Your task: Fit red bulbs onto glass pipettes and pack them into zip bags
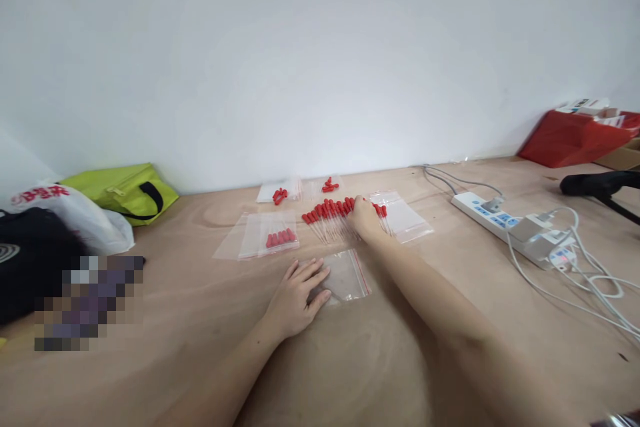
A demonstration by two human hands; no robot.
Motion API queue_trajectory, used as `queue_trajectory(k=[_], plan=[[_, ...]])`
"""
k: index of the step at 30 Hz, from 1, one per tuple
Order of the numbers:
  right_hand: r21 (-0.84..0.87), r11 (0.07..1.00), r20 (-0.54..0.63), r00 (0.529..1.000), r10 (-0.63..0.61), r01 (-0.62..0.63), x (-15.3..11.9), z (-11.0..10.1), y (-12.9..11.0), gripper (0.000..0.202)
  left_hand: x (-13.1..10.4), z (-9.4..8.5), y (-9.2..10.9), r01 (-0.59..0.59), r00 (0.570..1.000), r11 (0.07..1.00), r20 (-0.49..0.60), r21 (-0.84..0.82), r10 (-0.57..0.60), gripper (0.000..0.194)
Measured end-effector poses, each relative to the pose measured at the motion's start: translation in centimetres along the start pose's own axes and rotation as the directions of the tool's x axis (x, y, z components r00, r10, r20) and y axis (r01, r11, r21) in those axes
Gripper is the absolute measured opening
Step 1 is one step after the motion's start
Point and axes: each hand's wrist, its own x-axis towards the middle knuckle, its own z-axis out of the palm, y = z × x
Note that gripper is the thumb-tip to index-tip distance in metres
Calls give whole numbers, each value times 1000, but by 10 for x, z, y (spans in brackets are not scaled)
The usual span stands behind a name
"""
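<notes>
My left hand [300, 297] lies flat with fingers spread, pressing on the left part of a clear zip bag [350, 277] whose red-lined edge points right. Farther off, my right hand [366, 219] reaches into a row of thin pale sticks with red tips [330, 208]. Its fingers are pinched at the red ends, closed on a red-tipped stick that they mostly hide. Left of the row, several red tips [281, 237] show in a clear bag [250, 233]. Two small red clusters, one left [280, 196] and one right [330, 185], rest on bags by the wall.
Clear bags [403, 217] lie right of the row. A white power strip [483, 210] with plugs and looping cables [595, 273] occupies the right side, near a red bag [570, 137] and a black object [595, 183]. Leftward are a lime-green bag [120, 187] and a white plastic bag [107, 230].
</notes>
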Motion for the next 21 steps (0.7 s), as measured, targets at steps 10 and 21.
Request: queue_trajectory(k=[10, 21], plan=[[-67, 998, 42, 999, -2, 5, 0, 4, -26, 24, -2, 3, -1, -21, 1000, 999, -8, 44, 21, 40], [547, 827, -53, 991, -119, 129, -29, -16, 31, 66, 0, 2, -1, -30, 999, 999, -14, 30, 30, 40]])
